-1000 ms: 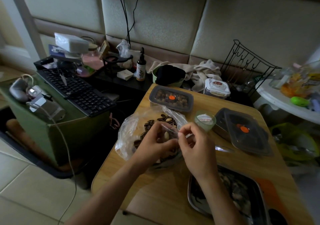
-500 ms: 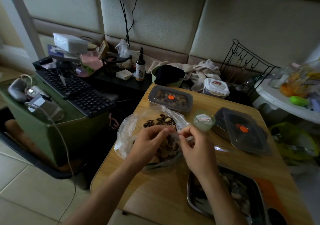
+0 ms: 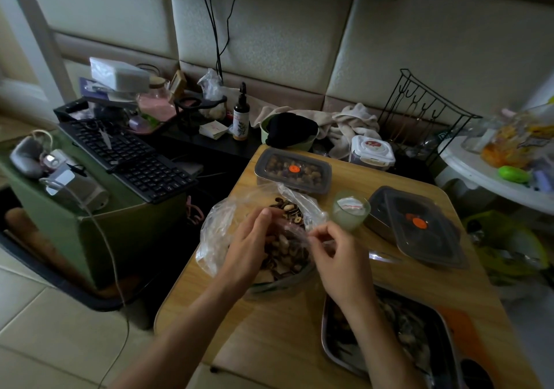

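Note:
A clear plastic bag (image 3: 215, 232) full of dark and pale nut-like pieces (image 3: 287, 211) lies open on the wooden table (image 3: 278, 334). My left hand (image 3: 248, 247) reaches into the bag's mouth, its fingers curled down among the pieces; what it holds is hidden. My right hand (image 3: 338, 253) pinches the bag's right edge between thumb and fingers, just right of the opening.
A lidded tray of nuts (image 3: 292, 171) sits behind the bag, a small green cup (image 3: 350, 213) and a dark lidded container (image 3: 419, 223) to its right. A metal tray (image 3: 386, 337) of shells lies near the front right. A keyboard (image 3: 132, 157) rests on a green box at left.
My left hand has gone deeper into the bag, fingers now down among the pieces. My right hand has shifted slightly right while pinching the bag's edge.

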The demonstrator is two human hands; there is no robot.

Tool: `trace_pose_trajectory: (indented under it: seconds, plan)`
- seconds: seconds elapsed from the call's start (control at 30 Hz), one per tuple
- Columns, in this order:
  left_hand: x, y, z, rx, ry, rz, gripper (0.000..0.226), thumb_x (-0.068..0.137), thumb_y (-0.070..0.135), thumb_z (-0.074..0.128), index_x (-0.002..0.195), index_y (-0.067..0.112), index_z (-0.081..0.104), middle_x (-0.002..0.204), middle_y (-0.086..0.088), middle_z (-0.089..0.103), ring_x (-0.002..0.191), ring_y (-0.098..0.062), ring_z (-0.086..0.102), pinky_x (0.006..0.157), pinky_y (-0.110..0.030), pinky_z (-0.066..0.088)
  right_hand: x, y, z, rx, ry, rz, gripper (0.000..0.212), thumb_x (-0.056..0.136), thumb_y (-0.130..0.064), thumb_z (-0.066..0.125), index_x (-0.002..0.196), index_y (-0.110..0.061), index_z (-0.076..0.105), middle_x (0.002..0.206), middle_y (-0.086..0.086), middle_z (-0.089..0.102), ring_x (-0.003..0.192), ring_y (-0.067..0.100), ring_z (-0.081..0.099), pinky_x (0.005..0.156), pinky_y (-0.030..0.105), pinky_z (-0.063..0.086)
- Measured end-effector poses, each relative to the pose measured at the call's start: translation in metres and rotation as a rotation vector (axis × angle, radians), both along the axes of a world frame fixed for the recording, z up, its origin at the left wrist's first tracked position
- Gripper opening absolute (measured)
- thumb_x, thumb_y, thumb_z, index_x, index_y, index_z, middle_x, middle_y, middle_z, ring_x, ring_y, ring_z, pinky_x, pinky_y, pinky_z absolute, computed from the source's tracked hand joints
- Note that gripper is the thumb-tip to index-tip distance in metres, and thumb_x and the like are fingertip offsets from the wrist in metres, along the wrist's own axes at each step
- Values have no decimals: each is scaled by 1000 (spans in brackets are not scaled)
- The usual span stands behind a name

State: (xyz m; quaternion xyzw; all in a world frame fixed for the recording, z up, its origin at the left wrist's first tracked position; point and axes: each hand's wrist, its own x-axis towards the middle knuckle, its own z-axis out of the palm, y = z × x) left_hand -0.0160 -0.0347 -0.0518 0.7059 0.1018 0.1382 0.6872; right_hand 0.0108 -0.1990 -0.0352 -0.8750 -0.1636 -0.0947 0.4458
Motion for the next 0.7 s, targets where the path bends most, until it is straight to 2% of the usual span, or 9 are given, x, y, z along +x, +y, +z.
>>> trace_pose_trajectory:
  seconds: [0.13, 0.2, 0.3, 0.37, 0.47, 0.53, 0.63, 0.7]
  plan:
    - [0, 1, 1, -16, 18, -13, 27, 109, 33, 37, 114, 36, 64, 112, 3, 65, 102, -16, 64, 75, -30, 57, -3, 2, 13, 148, -96, -4, 13, 99, -11, 67, 90, -20, 66, 72, -8, 67, 64, 6, 68, 56, 8, 46]
    - [0, 1, 1, 10, 37, -43, 24, 107, 24, 42, 118, 34, 61, 116, 3, 63, 103, -15, 63, 73, -24, 55, -2, 3, 10, 95, -34, -4, 16, 99, -12, 68, 88, -23, 65, 76, -8, 68, 68, 4, 67, 56, 11, 49]
    - [-1, 0, 1, 77, 64, -70, 31, 100, 10, 52, 125, 29, 57, 116, 8, 63, 101, -4, 62, 70, -15, 55, 0, 2, 0, -12, 87, -42, 19, 96, -13, 70, 83, -26, 66, 80, -10, 69, 78, -3, 64, 61, 10, 48]
    - [-2, -1, 0, 143, 69, -106, 39, 96, 8, 58, 131, 26, 53, 114, 12, 60, 99, 0, 60, 73, -11, 55, 0, 1, 0, 20, 107, -74, 19, 96, -14, 71, 83, -27, 67, 79, -9, 70, 77, -3, 64, 60, 9, 47]
    - [-2, -2, -4, 270, 73, -193, 53, 92, 16, 68, 140, 23, 46, 120, 13, 55, 110, -5, 59, 88, -22, 58, -1, 2, 5, 122, 133, -87, 13, 98, -20, 69, 87, -26, 68, 73, -4, 70, 65, 3, 66, 58, 13, 49]
    - [-2, -4, -6, 345, 67, -197, 54, 92, 23, 71, 141, 23, 47, 122, 11, 55, 113, -6, 58, 92, -22, 57, -1, 3, 7, 169, 162, -77, 11, 99, -22, 68, 88, -25, 68, 75, -7, 71, 61, 5, 66, 57, 16, 51]
    - [-3, -6, -1, 236, 44, -154, 39, 97, 29, 66, 133, 26, 54, 119, 11, 59, 110, -7, 60, 79, -18, 57, -2, 3, 7, 191, 191, -59, 10, 100, -24, 67, 90, -26, 69, 83, -15, 70, 66, 6, 67, 62, 23, 57]
    - [-4, -5, 3, 94, 53, -141, 28, 97, 31, 65, 125, 30, 60, 115, 12, 61, 103, -8, 63, 70, -17, 57, -2, 1, 8, 256, 230, -39, 9, 100, -24, 66, 91, -25, 69, 83, -10, 71, 65, 9, 67, 64, 30, 58]
